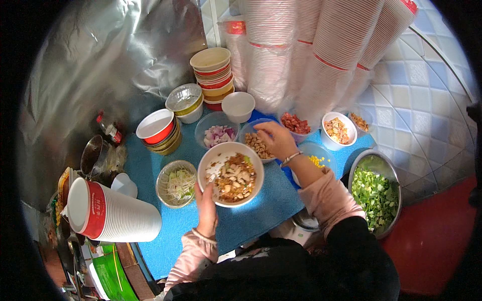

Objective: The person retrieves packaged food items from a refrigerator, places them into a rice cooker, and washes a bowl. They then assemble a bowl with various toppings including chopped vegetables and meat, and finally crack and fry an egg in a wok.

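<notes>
My left hand (206, 212) grips the near left rim of a white bowl (211, 165), its thumb over the edge. In the bowl are peanuts (236, 177) and brown, saucy bits with some green. My right hand (278, 140) is at a clear plastic bowl of diced brown pieces (256, 146), fingers bent over its far side. Whether anything is between those fingers cannot be made out. Close to the held bowl are chopped red onion (219, 136) in a clear bowl and pale shreds with green bits (180, 187) in a foil-like bowl.
Yellow corn (315, 161) lies partly behind my right forearm. Raw red meat (295, 123) is beyond it, with chopped greens (374, 193) in a metal basin at right. Stacked paper bowls (128, 214) lean at left; tall wrapped stacks (271, 56) stand at the back.
</notes>
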### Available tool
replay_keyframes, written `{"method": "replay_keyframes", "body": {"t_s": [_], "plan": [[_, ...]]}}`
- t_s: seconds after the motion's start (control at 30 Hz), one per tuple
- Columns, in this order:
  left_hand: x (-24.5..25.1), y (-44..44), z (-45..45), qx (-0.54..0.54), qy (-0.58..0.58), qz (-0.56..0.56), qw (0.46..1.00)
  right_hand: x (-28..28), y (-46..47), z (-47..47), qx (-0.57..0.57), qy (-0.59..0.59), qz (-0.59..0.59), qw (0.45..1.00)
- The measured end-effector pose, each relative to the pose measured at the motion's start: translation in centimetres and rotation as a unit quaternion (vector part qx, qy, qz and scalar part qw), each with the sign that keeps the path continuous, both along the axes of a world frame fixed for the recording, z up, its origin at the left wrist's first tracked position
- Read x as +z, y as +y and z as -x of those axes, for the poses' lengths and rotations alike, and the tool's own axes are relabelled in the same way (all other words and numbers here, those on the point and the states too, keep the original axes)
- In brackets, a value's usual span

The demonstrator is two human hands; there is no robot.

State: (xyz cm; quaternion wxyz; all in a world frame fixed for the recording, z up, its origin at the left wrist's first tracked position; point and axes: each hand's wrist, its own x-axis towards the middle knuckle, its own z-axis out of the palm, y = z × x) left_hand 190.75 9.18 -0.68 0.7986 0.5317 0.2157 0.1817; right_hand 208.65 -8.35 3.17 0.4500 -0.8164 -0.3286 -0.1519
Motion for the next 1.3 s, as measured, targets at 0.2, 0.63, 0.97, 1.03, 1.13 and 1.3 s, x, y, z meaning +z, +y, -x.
{"method": "replay_keyframes", "body": {"t_s": [0.2,0.63,0.97,1.03,1.13,1.3], "plan": [[0.5,0.7,2.2,0.073,-0.035,-0.023,0.996,-6.8,2.0,-5.6,-0.088,0.214,0.454,0.86],[-0.6,1.0,3.0,0.115,-0.018,-0.04,0.992,-9.6,2.8,-6.4,-0.073,0.274,0.312,0.907],[-0.6,2.0,1.5,0.044,-0.011,0.024,0.999,-0.9,2.0,2.3,0.009,0.125,-0.073,0.989],[-0.3,1.7,1.2,0.003,-0.013,0.047,0.999,0.7,2.8,6.2,0.025,0.029,0.024,0.999],[0.2,0.3,0.8,-0.039,-0.016,0.052,0.998,1.1,-1.0,7.0,-0.049,0.038,0.079,0.995],[0.6,-1.7,2.1,-0.051,-0.009,0.043,0.998,-3.6,-10.4,2.7,-0.291,0.266,0.397,0.829]]}}
